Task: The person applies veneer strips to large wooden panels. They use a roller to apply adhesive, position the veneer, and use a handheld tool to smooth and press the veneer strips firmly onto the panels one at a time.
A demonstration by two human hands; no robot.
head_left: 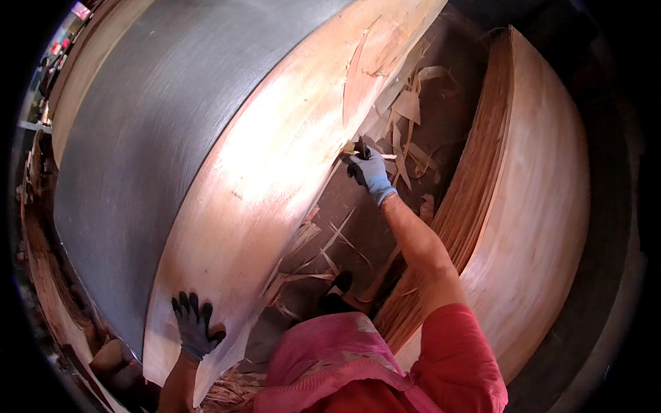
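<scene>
Veneer point(227, 186) lies along a smooth grey board point(151, 124), the left hand point(195, 327) resting on its near end, fingers spread. The right hand point(370, 171) is curled tight around a pale piece point(390, 157) at its edge; a hard tug could split it along the grain. Scraps point(407, 107) on the dark floor point(344, 196) could trip feet; a stack point(530, 172) stands right.

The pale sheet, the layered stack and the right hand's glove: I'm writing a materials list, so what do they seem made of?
Pale sheet: probably wood veneer, smooth and seemingly unvarnished; it shows faint grain.
Layered stack: likely wood too, smooth on top, many thin brown layers at its edge.
Glove: apparently matt, knitted-looking fabric; the dark fingers may be rubber-coated.
</scene>
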